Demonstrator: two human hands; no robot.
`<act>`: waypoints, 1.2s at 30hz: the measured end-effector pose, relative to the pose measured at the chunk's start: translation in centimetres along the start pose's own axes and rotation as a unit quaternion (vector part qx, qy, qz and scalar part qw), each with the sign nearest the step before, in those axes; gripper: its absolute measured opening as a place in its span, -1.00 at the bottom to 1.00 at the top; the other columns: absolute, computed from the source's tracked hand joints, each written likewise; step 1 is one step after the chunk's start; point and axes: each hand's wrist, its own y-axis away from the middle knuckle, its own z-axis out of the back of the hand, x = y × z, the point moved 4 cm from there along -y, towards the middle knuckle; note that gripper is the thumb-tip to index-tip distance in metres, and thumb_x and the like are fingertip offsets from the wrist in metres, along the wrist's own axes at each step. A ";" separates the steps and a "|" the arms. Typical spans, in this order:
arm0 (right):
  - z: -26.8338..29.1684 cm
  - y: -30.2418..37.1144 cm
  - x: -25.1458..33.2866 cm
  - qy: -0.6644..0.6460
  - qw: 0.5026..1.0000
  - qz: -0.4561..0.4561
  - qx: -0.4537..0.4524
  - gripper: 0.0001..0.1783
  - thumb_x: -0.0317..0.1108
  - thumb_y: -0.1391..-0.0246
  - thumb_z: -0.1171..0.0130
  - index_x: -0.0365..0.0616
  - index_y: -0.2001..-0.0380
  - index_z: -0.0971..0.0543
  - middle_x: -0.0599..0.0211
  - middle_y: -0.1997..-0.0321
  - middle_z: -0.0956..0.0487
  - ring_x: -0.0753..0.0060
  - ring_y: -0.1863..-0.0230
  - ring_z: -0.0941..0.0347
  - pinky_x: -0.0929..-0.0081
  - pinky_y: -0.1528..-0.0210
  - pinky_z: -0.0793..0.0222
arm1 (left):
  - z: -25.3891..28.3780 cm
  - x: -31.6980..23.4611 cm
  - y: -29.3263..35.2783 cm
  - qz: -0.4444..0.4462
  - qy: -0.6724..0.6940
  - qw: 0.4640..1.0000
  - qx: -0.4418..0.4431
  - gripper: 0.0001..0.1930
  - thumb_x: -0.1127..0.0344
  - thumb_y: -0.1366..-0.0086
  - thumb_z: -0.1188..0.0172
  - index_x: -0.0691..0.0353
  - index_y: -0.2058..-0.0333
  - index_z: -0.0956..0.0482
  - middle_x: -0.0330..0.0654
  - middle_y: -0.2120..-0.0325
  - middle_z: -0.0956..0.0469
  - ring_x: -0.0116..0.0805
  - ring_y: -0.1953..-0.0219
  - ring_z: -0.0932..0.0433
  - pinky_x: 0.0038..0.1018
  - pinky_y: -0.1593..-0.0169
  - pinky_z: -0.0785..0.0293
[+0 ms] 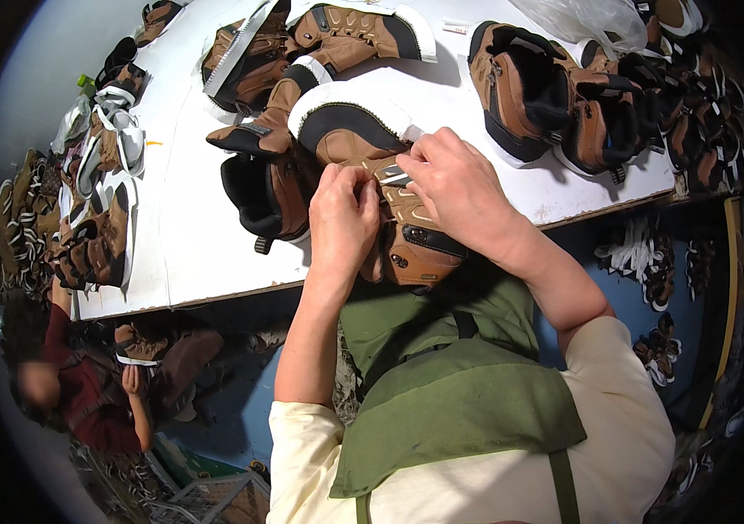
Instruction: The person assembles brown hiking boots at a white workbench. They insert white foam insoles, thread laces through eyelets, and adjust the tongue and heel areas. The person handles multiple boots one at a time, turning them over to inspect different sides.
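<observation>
A brown boot upper [424, 253] with black trim and pale lacing loops lies at the table's front edge, against my apron. Its toe end [346, 144] points away from me, with a black band and a white stitched rim. My left hand [344, 218] is closed in a pinch at the boot's left side; what its fingertips hold is hidden. From the right, my right hand [459, 188] grips a small silver metal tool [396, 177], its thin end over the lacing area. Just left of my left hand stands another brown boot [276, 196] with a black lining.
More brown boots [354, 35] lie at the table's back, with a pair [525, 96] at right and a heap beyond. Other boots [96, 240] line the left edge of the white table [188, 244]. At lower left a seated person [96, 393] handles a boot.
</observation>
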 end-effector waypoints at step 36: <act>-1.1 0.1 -0.1 -0.029 0.999 -0.024 0.036 -0.86 -0.48 0.01 -0.07 -0.26 0.47 -0.61 0.22 0.34 -0.51 0.23 0.15 -0.43 0.29 0.13 -0.38 | -0.6 0.3 0.0 -0.004 -0.020 1.000 0.022 -0.95 0.47 -0.18 -0.14 0.33 0.39 -0.48 -0.03 0.44 -0.45 0.00 0.38 -0.50 -0.24 0.29 -0.42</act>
